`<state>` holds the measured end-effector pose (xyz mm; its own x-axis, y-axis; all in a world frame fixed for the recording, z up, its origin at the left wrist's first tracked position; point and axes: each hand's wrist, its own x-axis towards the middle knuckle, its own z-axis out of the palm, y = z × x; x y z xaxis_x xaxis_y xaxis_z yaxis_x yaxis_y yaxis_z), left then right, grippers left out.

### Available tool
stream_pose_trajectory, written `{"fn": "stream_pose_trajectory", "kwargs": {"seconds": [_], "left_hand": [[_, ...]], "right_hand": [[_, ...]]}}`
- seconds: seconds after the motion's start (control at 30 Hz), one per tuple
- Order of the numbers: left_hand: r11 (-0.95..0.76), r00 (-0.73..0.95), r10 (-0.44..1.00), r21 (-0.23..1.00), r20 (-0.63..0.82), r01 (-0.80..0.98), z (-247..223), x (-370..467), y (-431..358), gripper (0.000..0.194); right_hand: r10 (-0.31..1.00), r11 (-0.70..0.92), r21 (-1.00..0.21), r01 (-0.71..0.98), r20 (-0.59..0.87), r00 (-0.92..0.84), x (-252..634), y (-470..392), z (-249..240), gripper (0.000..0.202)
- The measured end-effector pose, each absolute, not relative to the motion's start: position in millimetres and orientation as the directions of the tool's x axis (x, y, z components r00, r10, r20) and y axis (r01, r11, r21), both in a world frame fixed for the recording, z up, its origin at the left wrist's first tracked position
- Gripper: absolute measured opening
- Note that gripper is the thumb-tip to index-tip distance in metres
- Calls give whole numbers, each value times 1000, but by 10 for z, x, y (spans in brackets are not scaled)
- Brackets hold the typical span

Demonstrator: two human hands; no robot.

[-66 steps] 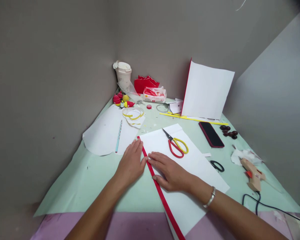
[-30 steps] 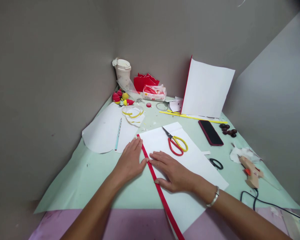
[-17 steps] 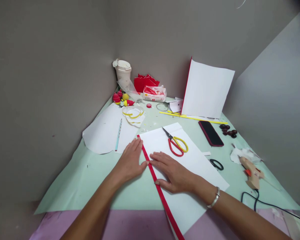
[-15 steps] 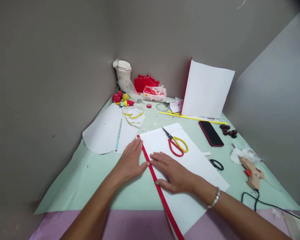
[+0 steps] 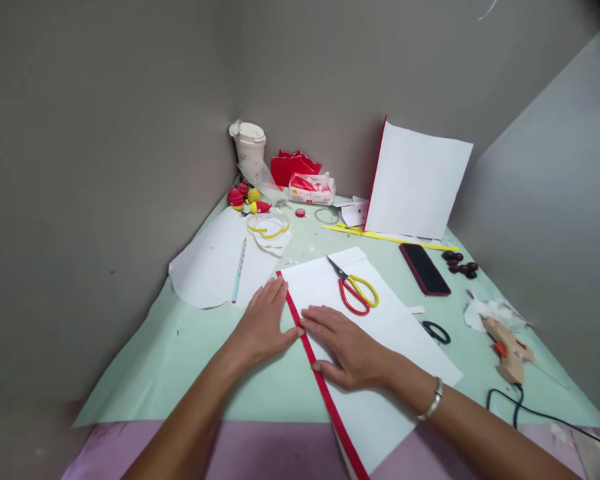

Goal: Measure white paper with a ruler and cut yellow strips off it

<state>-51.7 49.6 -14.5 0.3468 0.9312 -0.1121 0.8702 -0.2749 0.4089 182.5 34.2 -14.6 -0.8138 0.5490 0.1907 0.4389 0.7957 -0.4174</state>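
A white sheet lies at an angle on the table, its left edge lined with a red strip. My left hand rests flat at the strip's upper part, fingertips on its outer side and thumb touching the red. On the sheet, my right hand is spread with its fingertips against the strip, just below the left thumb. Neither hand grips anything. Scissors with one red and one yellow handle lie on the sheet above my right hand. The sheet's near corner reaches past the green cover.
Left are a pencil on white paper and yellow-striped rings. Behind stand a cup, tissue pack and white panel. Right lie a phone, black-handled tool and corded glue gun.
My left thumb has slid slightly right across the red strip. The whole view has shifted a little; otherwise the hands and objects keep their places.
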Motion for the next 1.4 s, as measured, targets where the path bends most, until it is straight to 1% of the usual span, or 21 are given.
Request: {"fn": "stream_pose_trajectory", "kwargs": {"seconds": [0.13,0.23,0.33,0.6,0.73,1.1,1.4], "left_hand": [[-272,345,931,404,-118,873,-128,-506,502,92],[-269,339,935,413,-106,870,-151,-509,509,92],[-274,336,939,430,-74,860,-197,-524,505,88],[-283,324,946,471,-4,835,-263,-539,486,87],[-277,327,945,463,-29,842,-253,-530,492,90],[-270,335,939,444,-74,855,-206,-524,497,89],[-269,328,943,458,-54,847,-230,-527,495,91]], "right_hand": [[548,797,-412,442,182,-817,1774,385,-76,57],[583,781,-393,486,178,-793,1662,459,-29,47],[617,764,-372,527,184,-765,1528,533,-22,42],[628,764,-346,545,206,-750,1446,555,-111,45],[624,770,-337,542,219,-750,1458,559,-153,44],[610,785,-330,525,259,-749,1464,561,-207,45],[615,779,-341,527,250,-748,1476,552,-204,47]]}}
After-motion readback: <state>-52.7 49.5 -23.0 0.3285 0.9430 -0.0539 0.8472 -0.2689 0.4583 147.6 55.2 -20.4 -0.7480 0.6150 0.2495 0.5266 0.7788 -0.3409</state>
